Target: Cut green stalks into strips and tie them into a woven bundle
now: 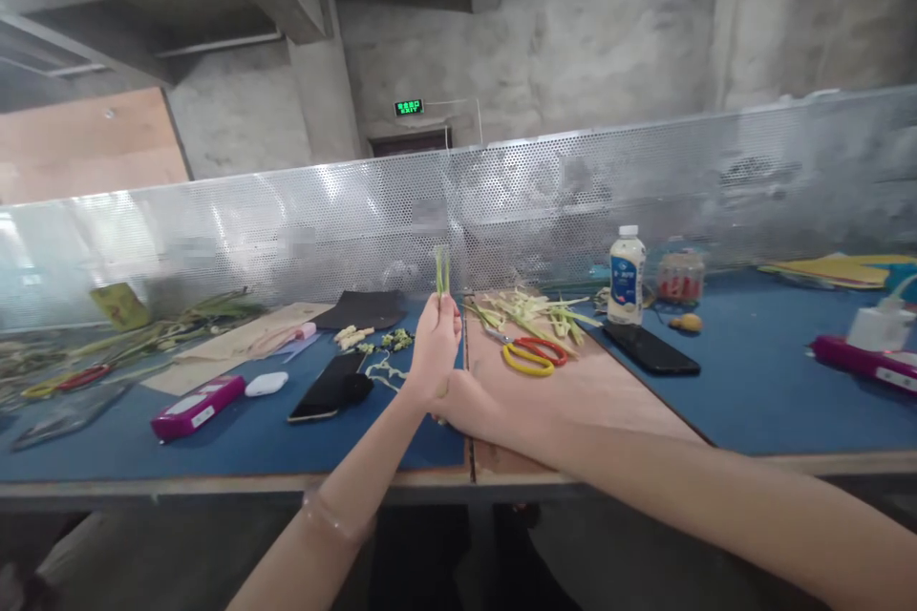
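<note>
My left hand (434, 344) is raised above the blue table, fingers pinched on thin green leaf strips (442, 269) that stand upright out of its fingertips. Directly below it sits my right hand (462, 404), closed against the lower end of the same strips; most of its fingers are hidden behind the left hand. Just to the right, red-and-yellow scissors (534, 351) lie on a brown board (594, 391), with a pile of cut green and pale leaf strips (526, 308) behind them.
A black phone (326, 387), a white earbud case (266, 384) and a magenta box (198, 406) lie left of my hands. A white bottle (627, 274), another black phone (650, 349) and a small jar (679, 276) stand right. A perforated metal screen (573, 200) backs the table.
</note>
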`<state>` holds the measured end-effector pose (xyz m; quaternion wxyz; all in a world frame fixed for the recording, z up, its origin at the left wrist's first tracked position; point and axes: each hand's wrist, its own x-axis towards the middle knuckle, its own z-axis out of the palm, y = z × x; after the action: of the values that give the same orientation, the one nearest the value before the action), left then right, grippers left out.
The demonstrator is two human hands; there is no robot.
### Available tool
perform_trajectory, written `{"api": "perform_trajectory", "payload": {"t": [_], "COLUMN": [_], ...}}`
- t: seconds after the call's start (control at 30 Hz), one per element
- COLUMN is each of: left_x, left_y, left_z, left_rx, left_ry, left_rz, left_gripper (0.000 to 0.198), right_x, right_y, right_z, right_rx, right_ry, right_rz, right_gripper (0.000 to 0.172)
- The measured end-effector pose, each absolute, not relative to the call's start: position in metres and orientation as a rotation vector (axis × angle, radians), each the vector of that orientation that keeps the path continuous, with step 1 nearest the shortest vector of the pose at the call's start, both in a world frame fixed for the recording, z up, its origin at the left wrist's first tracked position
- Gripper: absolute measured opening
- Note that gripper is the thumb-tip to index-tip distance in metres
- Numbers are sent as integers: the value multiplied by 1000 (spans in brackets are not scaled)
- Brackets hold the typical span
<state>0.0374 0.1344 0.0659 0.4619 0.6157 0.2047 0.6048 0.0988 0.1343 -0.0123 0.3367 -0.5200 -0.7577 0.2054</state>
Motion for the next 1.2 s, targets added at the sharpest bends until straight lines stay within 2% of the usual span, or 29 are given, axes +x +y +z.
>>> {"api": "perform_trajectory", "payload": {"t": [0.17,0.23,0.3,0.37,0.6,0.67,0.8,0.87,1.0,1.13,1.2], "left_x": [34,28,16,1,-53,-64,-75,-75,-69,-57,-49], "left_y": [135,132,128,126,151,161,177,183,195,209,217], "left_z": [74,80,85,90,111,120,128,127,122,116,108], "left_rx": [1476,1451,1422,1392,1187,1139,1055,1006,935,871,811], "left_ry": [492,489,482,476,526,541,553,586,630,605,601], "left_rz": [1363,1321,1293,1282,1160,1156,1104,1054,969,941,923], "left_gripper": [32,32,33,33,31,31,32,33,32,32,34], "right_x": [98,99,100,101,96,97,106,114,123,113,106], "right_y": [128,119,107,95,115,136,175,188,196,201,208], "right_z": [-7,-3,0,1,8,13,21,24,26,11,-3], "right_rx": [-1348,-1304,-1248,-1227,-1407,-1415,-1349,-1320,-1273,-1311,-1361], "right_ry": [-1927,-1894,-1875,-1869,-1570,-1638,-1819,-1906,-2061,-2062,-2003], "right_rz": [647,685,728,767,1299,1382,1306,1302,1230,905,776], "right_gripper": [32,29,20,22,52,53,28,23,22,36,36]}}
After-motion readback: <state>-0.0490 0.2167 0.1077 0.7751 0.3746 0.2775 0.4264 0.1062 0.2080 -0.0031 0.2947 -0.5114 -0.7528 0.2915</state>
